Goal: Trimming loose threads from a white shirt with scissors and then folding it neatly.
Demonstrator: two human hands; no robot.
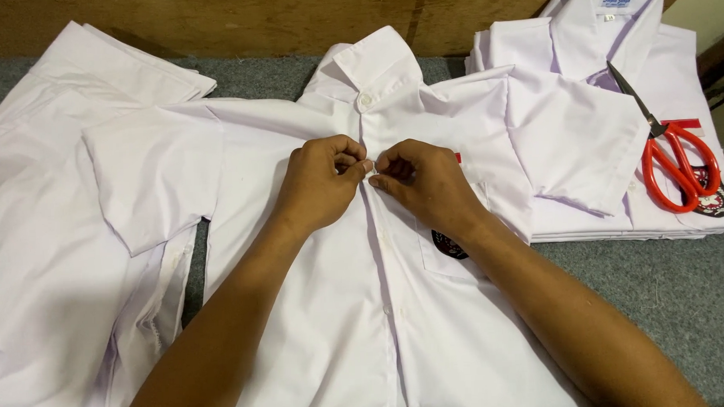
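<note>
— Where was the white shirt (317,309)?
— Flat on the grey table (670,297). My left hand (321,185) and right hand (425,185) pinched its front placket, fingers narrow.

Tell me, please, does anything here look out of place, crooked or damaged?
Mostly no. The one odd thing is the red-handled scissors, which lie directly on the folded white shirts at the right instead of on the grey table. The left hand and right hand pinch the placket of the middle shirt, which lies flat and looks undamaged.
</note>
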